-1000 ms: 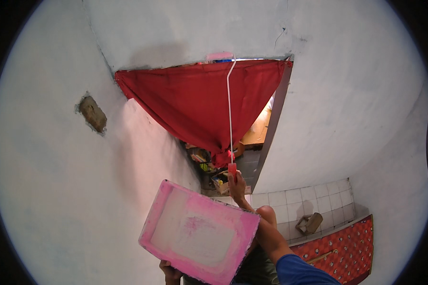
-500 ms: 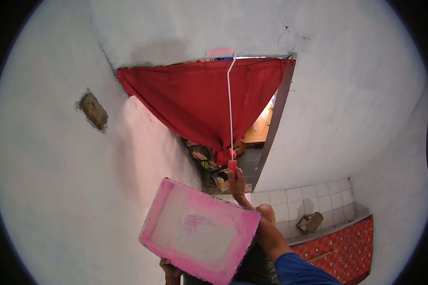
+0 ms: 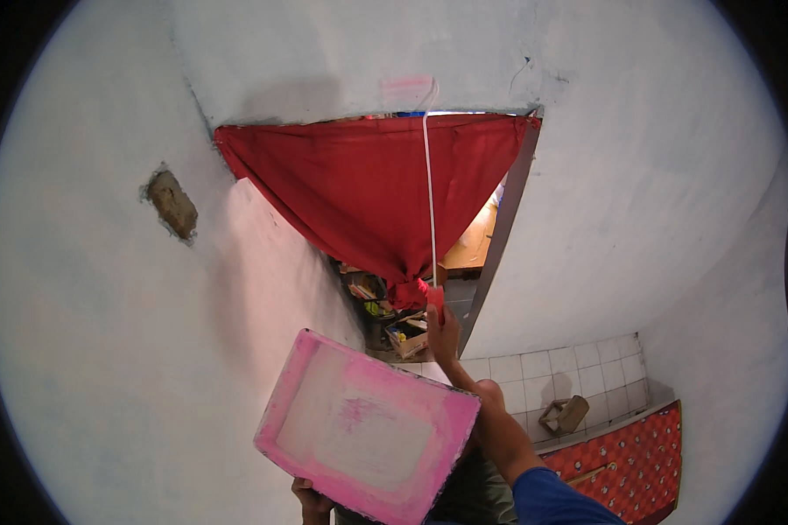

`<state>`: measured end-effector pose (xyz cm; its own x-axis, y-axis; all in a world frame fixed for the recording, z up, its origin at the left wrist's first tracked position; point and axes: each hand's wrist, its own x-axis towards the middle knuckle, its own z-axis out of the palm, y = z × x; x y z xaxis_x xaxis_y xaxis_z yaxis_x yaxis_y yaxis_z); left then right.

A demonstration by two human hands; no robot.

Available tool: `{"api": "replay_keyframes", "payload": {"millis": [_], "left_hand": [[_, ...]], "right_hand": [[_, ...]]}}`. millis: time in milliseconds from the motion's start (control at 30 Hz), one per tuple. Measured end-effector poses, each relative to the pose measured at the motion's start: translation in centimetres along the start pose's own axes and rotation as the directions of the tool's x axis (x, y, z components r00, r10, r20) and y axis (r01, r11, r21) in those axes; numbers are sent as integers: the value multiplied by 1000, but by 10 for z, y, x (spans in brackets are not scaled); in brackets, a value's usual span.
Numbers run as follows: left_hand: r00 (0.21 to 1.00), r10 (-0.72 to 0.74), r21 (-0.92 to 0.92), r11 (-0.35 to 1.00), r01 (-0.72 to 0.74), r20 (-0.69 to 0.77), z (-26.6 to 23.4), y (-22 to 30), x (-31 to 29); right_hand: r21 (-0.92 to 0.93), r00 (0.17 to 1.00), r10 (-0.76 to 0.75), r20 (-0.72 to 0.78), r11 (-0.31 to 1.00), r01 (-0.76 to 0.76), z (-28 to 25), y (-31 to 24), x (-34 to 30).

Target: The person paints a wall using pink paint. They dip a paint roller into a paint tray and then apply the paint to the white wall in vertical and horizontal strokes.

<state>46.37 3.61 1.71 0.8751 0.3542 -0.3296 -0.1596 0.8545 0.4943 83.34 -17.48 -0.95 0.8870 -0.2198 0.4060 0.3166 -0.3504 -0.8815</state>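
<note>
My right hand [image 3: 444, 332], its arm stretched forward, is wrapped round the red handle of a paint roller [image 3: 430, 206]. A long, thin white rod runs up from the handle to the pink roller head [image 3: 406, 86], which is at the pale wall [image 3: 341, 52] just above the doorway. At the lower left, my left hand [image 3: 312, 497] grips the lower edge of a paint tray [image 3: 451, 409]. Pink paint coats its sides, and its middle is whitish with pink smears. The tray is tilted and hides part of my lap.
A red curtain [image 3: 359, 184], knotted at its lower end, hangs in the doorway behind the rod. The left wall has a rough hole [image 3: 173, 205]. On the tiled floor [image 3: 543, 363] stand a small wooden stool [image 3: 564, 415] and a red patterned mat [image 3: 639, 455]. Boxed clutter [image 3: 407, 335] lies beyond the doorway.
The roller head has moved a little up the wall, from the doorway's top edge. My right hand and the handle have shifted slightly right. The tray stays nearly in place.
</note>
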Motion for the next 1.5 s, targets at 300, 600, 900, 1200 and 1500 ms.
{"api": "replay_keyframes", "payload": {"millis": [300,600,900,1200,1500], "left_hand": [[1000,-16,-33,999,16,4,-15,0,3],[1000,-5,10,1000,5,-18,0,-2,3],[999,-5,50,999,3,31,-4,0,3],[999,-29,40,999,28,20,5,-1,2],[999,-30,33,999,29,17,11,0,2]], "right_hand": [[203,999,1,-37,979,7,-11,-76,105],[-22,998,17,-58,1000,-19,-50,4,9],[64,989,-63,-137,995,72,-45,-60,70],[29,979,-140,-146,989,146,-51,-17,51],[26,992,68,-104,997,-66,-64,14,-14]]}}
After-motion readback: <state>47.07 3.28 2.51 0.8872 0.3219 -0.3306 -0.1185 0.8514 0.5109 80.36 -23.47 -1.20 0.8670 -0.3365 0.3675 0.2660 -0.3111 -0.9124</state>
